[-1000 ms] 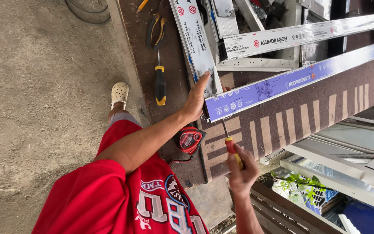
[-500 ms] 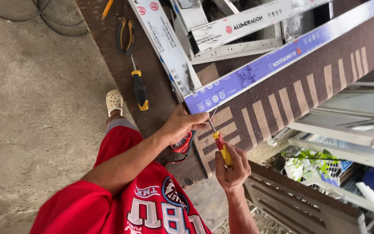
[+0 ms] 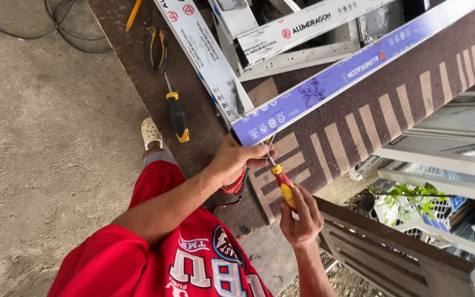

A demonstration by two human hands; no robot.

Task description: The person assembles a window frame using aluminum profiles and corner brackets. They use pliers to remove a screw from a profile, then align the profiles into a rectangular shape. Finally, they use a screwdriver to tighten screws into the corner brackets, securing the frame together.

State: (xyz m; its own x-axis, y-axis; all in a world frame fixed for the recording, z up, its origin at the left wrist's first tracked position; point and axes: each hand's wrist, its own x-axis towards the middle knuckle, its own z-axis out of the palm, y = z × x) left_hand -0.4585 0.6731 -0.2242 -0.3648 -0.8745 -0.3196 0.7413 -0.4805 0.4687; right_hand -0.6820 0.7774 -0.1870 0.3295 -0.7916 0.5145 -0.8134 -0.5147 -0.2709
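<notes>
My right hand (image 3: 302,219) grips the red and yellow handle of a screwdriver (image 3: 283,184), whose shaft points up at the near end of a long purple-wrapped aluminium profile (image 3: 331,80). My left hand (image 3: 239,159) is closed at that same end, fingers pinched around the screwdriver's shaft near the tip. The profile lies slantwise on a brown patterned board (image 3: 391,110) across the workbench (image 3: 138,71). Whatever sits under the fingertips is hidden.
A black and yellow screwdriver (image 3: 176,113), pliers (image 3: 156,47) and a pencil (image 3: 133,13) lie on the bench. White-wrapped profiles (image 3: 199,49) are stacked behind. A red tape measure (image 3: 237,186) sits under my left wrist. Concrete floor (image 3: 45,137) lies left, window frames (image 3: 446,159) right.
My left hand slid down from the profile's upper edge to its end and closed around the screwdriver shaft. The right hand stays on the handle. The camera moved closer.
</notes>
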